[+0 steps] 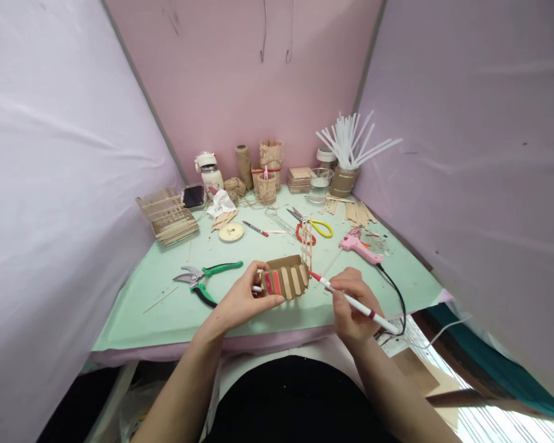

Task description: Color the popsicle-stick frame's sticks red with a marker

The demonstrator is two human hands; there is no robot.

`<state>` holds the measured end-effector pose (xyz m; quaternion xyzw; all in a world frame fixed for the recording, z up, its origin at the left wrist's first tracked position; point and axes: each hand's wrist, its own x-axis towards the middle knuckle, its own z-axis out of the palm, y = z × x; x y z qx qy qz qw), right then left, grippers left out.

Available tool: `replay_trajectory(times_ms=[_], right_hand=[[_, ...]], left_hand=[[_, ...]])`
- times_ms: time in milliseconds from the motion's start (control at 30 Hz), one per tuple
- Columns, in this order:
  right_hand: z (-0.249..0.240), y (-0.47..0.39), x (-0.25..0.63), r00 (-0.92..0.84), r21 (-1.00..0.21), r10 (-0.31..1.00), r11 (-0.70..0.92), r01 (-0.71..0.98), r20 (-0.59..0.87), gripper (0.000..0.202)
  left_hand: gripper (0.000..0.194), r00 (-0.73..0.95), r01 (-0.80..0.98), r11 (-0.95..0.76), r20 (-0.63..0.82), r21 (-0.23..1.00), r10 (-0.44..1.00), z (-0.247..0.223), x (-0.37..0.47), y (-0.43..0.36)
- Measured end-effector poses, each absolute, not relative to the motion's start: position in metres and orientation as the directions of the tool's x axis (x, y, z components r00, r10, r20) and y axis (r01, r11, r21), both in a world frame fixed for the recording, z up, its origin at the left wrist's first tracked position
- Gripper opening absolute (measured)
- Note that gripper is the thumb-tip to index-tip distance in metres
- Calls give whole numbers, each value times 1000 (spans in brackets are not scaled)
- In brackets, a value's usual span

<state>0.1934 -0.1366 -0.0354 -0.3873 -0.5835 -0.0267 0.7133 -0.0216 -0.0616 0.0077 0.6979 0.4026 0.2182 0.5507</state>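
My left hand [248,293] grips a small brown cardboard box [286,263] with wooden craft sticks along its side. Two of those sticks at the left end are coloured, one dark pink and one red; the others are bare wood. A small ladder-like frame of thin sticks [307,242] rises at the box's right end. Between my left fingers a bit of something white [257,288] shows, mostly hidden. In my right hand [353,301] is a white marker pen [357,304], its red tip end at the right end of the box.
Green-handled pruning shears [203,280] lie left of the box. Behind it are scissors [321,226], a round lid [231,232] and a red pen [255,228]. A pink glue gun [361,247] with a black cord lies right. Jars and a water cup [320,186] stand along the back.
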Motion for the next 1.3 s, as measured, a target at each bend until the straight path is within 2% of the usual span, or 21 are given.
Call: replay_trajectory(times_ms=[300, 700, 1300], right_hand=[[-28, -140, 194, 176, -382, 365, 630, 676, 914, 26], [-29, -140, 193, 169, -384, 375, 629, 676, 911, 27], [-27, -139, 192, 147, -360, 369, 618, 699, 918, 26]], left_hand=[[53, 555, 341, -57, -152, 938, 818, 14, -19, -70], [55, 529, 325, -72, -118, 943, 840, 14, -19, -70], [55, 538, 367, -56, -163, 928, 827, 18, -19, -72]])
